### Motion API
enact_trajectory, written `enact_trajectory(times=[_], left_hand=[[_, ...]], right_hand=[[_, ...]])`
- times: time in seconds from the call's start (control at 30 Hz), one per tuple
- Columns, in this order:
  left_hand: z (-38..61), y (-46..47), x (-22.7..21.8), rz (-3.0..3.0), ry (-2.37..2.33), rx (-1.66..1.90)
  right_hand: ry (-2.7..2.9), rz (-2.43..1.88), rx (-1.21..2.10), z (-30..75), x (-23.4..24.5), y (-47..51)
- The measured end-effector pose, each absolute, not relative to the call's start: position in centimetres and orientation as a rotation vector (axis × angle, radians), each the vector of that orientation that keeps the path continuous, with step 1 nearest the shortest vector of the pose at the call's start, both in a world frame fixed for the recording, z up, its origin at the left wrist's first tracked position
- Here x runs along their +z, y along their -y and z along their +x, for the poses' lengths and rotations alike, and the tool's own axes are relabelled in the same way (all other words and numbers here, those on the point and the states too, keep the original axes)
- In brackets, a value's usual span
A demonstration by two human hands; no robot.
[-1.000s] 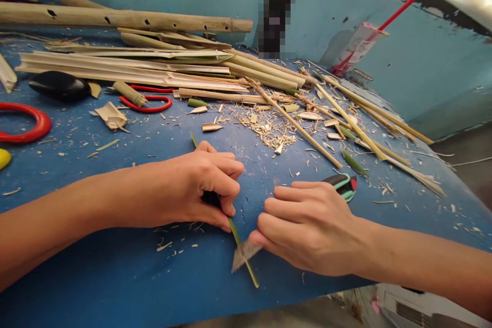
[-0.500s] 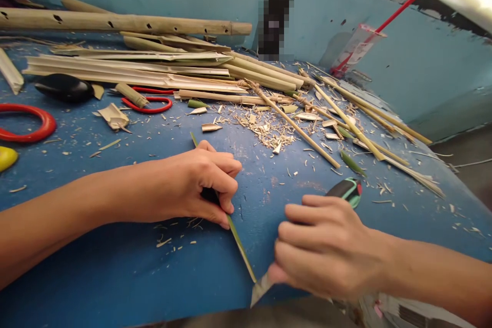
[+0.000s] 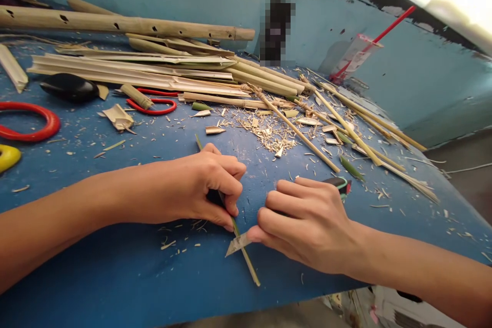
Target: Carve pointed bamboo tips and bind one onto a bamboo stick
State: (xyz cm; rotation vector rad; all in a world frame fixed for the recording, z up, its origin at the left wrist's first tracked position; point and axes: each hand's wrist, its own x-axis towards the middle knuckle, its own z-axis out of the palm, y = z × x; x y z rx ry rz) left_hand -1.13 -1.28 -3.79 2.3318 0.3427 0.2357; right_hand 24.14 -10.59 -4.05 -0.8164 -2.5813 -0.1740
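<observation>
Thumb and fingers of my left hand (image 3: 217, 182) pinch a thin green bamboo strip (image 3: 249, 265), which slants down toward the table's front edge. Its far end pokes out above my knuckles. Something dark shows under those fingers, too hidden to name. My right hand (image 3: 307, 220) is closed around a utility knife (image 3: 239, 244); the black and green end of its handle sticks out behind the hand. The blade lies across the strip, close to my left fingertips. Most of the knife's handle is covered by my fingers.
Split bamboo pieces (image 3: 134, 74) and a long holed bamboo pole (image 3: 126, 24) lie at the back. Shavings (image 3: 269, 136) and thin sticks (image 3: 298, 130) spread over the blue table (image 3: 126, 271). Red-handled scissors (image 3: 154, 107) lie left; a cup with a red straw (image 3: 355, 56) stands by the wall.
My right hand has moved up and left with the knife. The blade has gone from the strip's near end to beside my left fingers, which keep their grip.
</observation>
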Motion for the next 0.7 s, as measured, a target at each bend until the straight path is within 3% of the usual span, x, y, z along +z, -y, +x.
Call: enact_trajectory(times=[0.23, 0.7], left_hand=[[-1.07, 1.14, -3.86, 2.338, -0.306, 0.261], [-1.1, 0.97, -4.11, 2.369, -0.264, 0.281]], right_hand=[[2.588, -0.751, -0.221, 24.26, -4.05, 10.4], [2.73, -0.753, 0.008, 24.67, -3.87, 10.07]])
